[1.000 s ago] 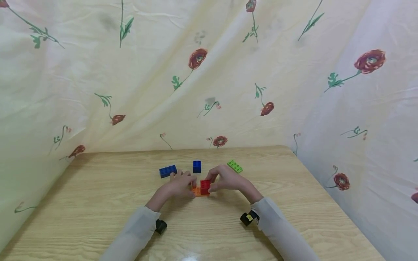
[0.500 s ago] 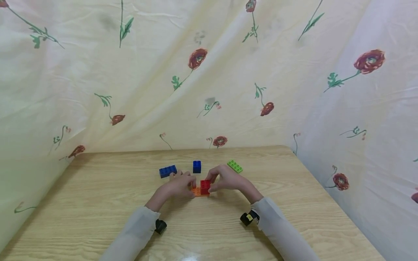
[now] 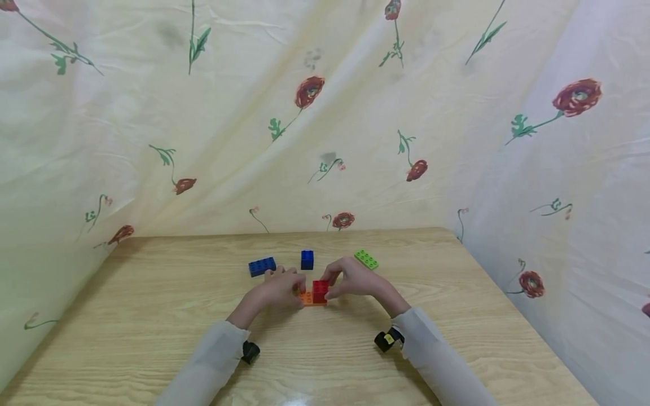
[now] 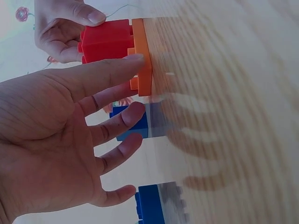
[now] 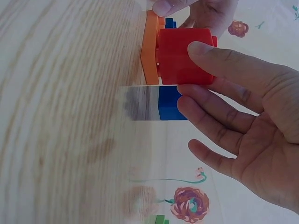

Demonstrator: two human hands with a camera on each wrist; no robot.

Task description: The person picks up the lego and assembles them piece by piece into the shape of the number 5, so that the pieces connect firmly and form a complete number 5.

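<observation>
l hand (image 3: 281,287) pinches orange plate (image 5: 150,49), prob to steady it; r hand (image 3: 350,277) clamps red block (image 5: 177,56) btwn fingertips (image 5: 198,49), atop plate

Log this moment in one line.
left hand: pinches orange block | right hand: pinches red block | red block: over orange block, seating unclear

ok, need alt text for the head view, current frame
A person's right hand pinches a red block over the right end of an orange studded plate held by the left hand. Farther back on the wooden table lie a long blue block, a small blue block and a green studded piece, before a floral cloth.
</observation>
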